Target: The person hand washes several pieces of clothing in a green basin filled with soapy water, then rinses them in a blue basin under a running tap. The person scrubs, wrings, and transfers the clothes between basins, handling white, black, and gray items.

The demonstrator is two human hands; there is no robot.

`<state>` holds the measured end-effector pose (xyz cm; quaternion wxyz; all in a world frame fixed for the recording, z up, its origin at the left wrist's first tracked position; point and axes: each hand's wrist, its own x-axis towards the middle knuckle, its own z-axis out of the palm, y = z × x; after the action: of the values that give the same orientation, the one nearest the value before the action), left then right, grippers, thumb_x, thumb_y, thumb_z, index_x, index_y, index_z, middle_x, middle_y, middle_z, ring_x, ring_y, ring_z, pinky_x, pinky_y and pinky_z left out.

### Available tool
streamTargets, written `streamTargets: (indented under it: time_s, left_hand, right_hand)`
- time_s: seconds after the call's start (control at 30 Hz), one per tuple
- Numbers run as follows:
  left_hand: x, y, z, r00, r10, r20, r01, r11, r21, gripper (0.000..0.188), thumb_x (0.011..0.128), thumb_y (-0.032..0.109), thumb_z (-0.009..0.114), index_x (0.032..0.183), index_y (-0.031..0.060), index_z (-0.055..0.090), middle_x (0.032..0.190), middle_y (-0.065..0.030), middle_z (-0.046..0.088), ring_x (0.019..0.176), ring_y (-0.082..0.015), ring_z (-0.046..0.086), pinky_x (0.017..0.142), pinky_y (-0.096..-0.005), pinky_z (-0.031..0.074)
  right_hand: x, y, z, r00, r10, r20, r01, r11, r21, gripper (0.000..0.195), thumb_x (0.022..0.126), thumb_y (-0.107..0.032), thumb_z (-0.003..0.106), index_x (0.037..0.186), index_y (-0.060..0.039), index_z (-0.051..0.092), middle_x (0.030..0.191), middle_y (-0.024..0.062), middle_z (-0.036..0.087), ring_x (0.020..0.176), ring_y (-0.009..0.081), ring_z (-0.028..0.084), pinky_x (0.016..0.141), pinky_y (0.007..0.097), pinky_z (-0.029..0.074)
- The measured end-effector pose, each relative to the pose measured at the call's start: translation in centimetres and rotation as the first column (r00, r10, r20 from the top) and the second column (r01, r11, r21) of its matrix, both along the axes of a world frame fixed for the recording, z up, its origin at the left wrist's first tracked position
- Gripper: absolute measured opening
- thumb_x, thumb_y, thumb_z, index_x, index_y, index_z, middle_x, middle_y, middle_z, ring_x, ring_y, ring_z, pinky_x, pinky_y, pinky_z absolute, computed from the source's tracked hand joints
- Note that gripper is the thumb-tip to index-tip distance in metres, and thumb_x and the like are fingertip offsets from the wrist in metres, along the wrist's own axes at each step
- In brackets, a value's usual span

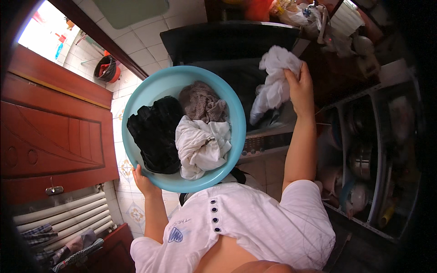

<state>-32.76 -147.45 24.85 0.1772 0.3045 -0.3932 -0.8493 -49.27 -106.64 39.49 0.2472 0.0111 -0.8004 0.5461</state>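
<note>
A light blue plastic basin (240, 136) rests near my torso, tilted a little, with my left hand (146, 181) gripping its lower left rim. Inside it lie a bunched black garment (157, 134), a grey-brown knitted cloth (202, 102) and a crumpled white garment (203, 146). My right hand (302, 92) holds up a wrung white cloth (276, 75) by its right side. That cloth hangs over the open top of a dark washing machine (218, 70), whose raised lid stands behind it. The machine's knobs show along its front panel.
A shelf rack (375, 123) with pots and bowls stands at the right. Plastic bags (297, 15) lie beyond the machine. At the left are a red wooden door (58, 136), a white radiator (68, 218) with cloths on it, and a lined bin (108, 70) through the doorway.
</note>
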Motion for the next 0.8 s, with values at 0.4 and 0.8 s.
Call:
streamTargets:
  time_s: [0.4,0.8]
  left_hand:
    - [0.0,0.2,-0.1,0.997,0.061,-0.039,-0.061,0.998,0.006,0.022,0.09,0.015,0.04,0.11,0.0059,0.041,0.104,-0.0086,0.053,0.096,-0.0199,0.054,0.084,-0.0329,0.045]
    - [0.2,0.7,0.4,0.994,0.101,-0.053,-0.098,0.994,0.046,0.024,0.09,0.015,0.041,0.111,0.004,0.041,0.101,-0.0079,0.054,0.092,-0.0173,0.055,0.082,-0.0307,0.046]
  right_hand:
    - [1.8,-4.9,0.2,0.985,0.042,0.167,-0.113,0.891,0.44,0.042,0.081,-0.024,0.063,0.119,-0.0077,0.051,0.105,0.0105,0.059,0.091,0.0218,0.058,0.077,0.0346,0.048]
    - [5.4,-16.6,-6.9,0.674,0.534,0.511,-0.728,0.359,0.584,0.064,0.068,-0.029,0.068,0.125,-0.0073,0.046,0.111,0.0135,0.055,0.097,0.0307,0.055,0.083,0.0387,0.045]
